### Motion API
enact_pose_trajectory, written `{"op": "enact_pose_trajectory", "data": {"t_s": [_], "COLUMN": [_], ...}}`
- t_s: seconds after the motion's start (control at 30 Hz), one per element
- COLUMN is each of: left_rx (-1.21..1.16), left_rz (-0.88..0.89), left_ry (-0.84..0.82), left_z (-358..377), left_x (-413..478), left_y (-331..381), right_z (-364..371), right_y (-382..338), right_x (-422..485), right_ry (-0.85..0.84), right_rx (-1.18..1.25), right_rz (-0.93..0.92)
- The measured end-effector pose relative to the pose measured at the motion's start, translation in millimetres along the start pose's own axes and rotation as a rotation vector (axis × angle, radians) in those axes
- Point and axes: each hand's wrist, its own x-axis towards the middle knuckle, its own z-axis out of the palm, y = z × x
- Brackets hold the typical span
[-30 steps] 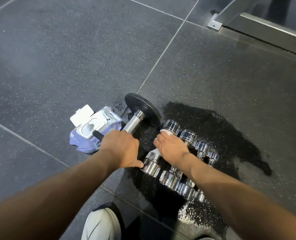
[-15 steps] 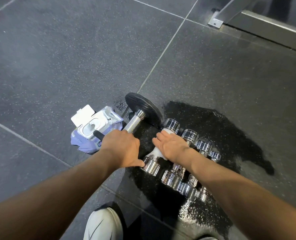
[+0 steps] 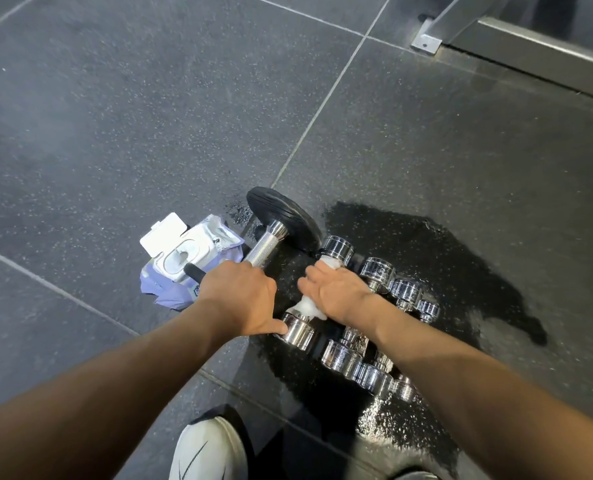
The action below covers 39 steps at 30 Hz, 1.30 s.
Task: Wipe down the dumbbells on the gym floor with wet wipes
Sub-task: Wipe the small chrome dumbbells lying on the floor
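Observation:
My left hand (image 3: 239, 299) grips the knurled handle of a large dumbbell with a black plate (image 3: 284, 216), and its thumb touches the near head of the first chrome dumbbell (image 3: 298, 332). My right hand (image 3: 336, 296) is wrapped over that chrome dumbbell's handle and holds a white wet wipe (image 3: 305, 306) around it. Wipe also shows by the far head (image 3: 338, 249). Several smaller chrome dumbbells (image 3: 378, 271) lie in a row to the right, partly hidden by my right forearm.
An open pack of wet wipes (image 3: 187, 258) lies left of the black dumbbell. A dark wet patch (image 3: 444, 258) spreads under and right of the dumbbells. My white shoe (image 3: 208, 452) is at the bottom. A metal frame (image 3: 530, 50) runs across the top right.
My right hand with the wipe has shifted slightly along the chrome dumbbell's handle. My left hand stays on the black dumbbell's handle.

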Motion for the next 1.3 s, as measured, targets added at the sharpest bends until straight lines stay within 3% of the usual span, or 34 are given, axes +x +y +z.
{"op": "enact_pose_trajectory", "data": {"t_s": [0.1,0.3,0.5,0.6,0.8,0.97,1.3], "left_rx": [0.015,0.025,0.038,0.08,0.072,0.037,0.125], "left_rz": [0.006,0.021,0.016,0.035,0.039,0.023,0.058], "left_ry": [0.01,0.041,0.026,0.046,0.059,0.059,0.08], "left_z": [0.8,6.1,6.9,5.9,6.3,8.6,14.5], "left_x": [0.6,3.5,4.5,4.3,5.3,4.9,11.4], "left_y": [1.4,-1.3,-3.7,-0.4,-2.1,-3.7,-4.8], "right_z": [1.5,6.9,4.1,19.3,13.7,-3.9,-17.2], "right_y": [-7.1,-16.4,-0.7,-20.5,-2.0,-4.1,23.8], "right_x": [3.3,-5.0,0.8,-3.3,-3.1,-20.1,-83.9], "right_ry": [0.035,-0.02,0.057,0.056,-0.068,-0.045,0.307], "right_rx": [0.0,0.15,0.106,0.06,0.298,0.542,0.735], "right_rz": [0.081,-0.178,0.085,-0.046,-0.208,-0.109,0.185]}}
